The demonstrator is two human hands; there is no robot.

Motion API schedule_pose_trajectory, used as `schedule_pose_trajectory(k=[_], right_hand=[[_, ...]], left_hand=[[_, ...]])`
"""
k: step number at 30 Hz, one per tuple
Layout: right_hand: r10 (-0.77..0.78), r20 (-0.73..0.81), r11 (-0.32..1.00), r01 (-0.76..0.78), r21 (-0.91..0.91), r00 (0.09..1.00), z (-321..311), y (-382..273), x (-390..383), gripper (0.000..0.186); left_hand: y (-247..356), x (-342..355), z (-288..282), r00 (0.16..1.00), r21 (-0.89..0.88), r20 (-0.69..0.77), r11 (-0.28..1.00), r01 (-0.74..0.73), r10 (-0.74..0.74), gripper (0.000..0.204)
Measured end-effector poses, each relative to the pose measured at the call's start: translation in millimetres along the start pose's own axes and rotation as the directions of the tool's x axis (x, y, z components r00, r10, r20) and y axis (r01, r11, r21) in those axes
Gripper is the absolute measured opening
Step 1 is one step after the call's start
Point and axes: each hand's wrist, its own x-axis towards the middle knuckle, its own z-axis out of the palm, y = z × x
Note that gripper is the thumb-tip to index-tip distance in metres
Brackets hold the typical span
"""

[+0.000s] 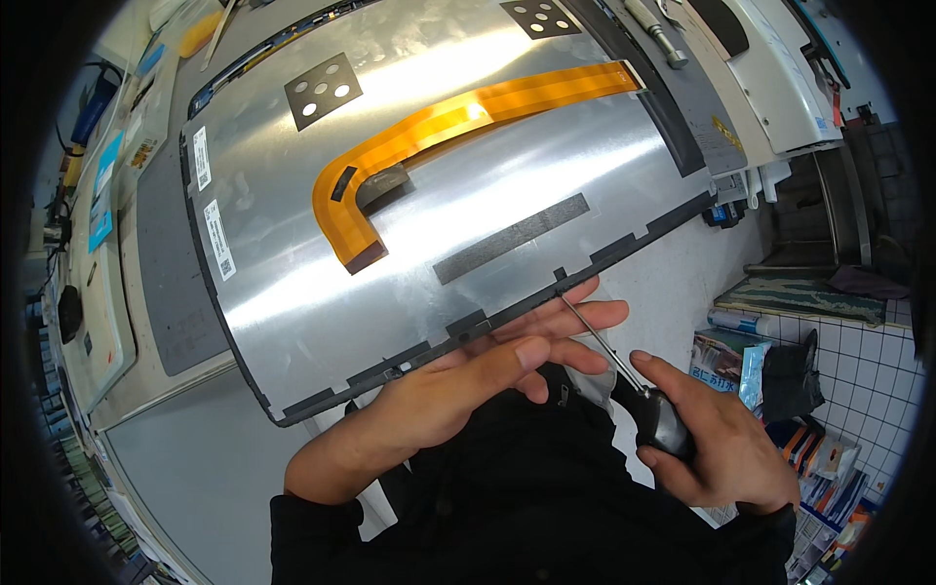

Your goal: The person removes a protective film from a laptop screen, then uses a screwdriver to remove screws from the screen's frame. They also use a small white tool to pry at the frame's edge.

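One hand (pixel 729 448), the right, is gripping a tool (pixel 663 424), tip at the edge of the panel (pixel 292 336); the left hand (pixel 468 382), fingers outstretched, is resting underneath. Silvery, black-rimmed, the panel is bearing an orange cable (pixel 439 125) and overlying a grey mat (pixel 175 273).

The silver panel (pixel 292 322) is cut off by the upper picture edge. The left hand (pixel 458 385) is partly hidden behind this panel.

Ribbon cable (pixel 478 109) on panel (pixel 292 331) — panel partly over mat (pixel 175 283) — left hand (pixel 463 390) at near edge, tool (pixel 665 427) to right.
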Motion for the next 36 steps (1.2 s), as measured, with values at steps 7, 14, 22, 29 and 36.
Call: schedule_pose_trajectory(k=[7,14,22,29,36], right_hand=[[0.043,0.005,0.999,-0.043,0.016,0.999,-2.0,-0.2,-2.1,0.078],[0.049,0.024,0.999,-0.048,-0.012,0.999,-2.8,-1.8,-1.1,0.079],[0.025,0.008,1.000,-0.025,-0.013,1.000,-0.6,-0.5,0.1,0.078],[0.021,-0.007,1.000,-0.021,-0.001,1.000,0.0,1.3,-0.6,0.078],[0.015,0.000,1.000,-0.015,-0.001,1.000,-0.1,1.9,-0.1,0.079]], left_hand=[[-0.1,-0.5,0.6,1.000,0.016,-0.010,1.000,-0.009,0.010,0.058],[0.5,-0.8,0.8,1.000,0.018,-0.019,1.000,-0.010,0.010,0.058],[-0.2,-0.9,1.2,1.000,0.010,-0.024,1.000,-0.016,0.016,0.059],[0.9,-0.9,0.8,1.000,0.007,-0.013,1.000,-0.011,0.011,0.059],[0.4,-0.8,1.2,1.000,0.019,-0.015,1.000,-0.013,0.014,0.056]])
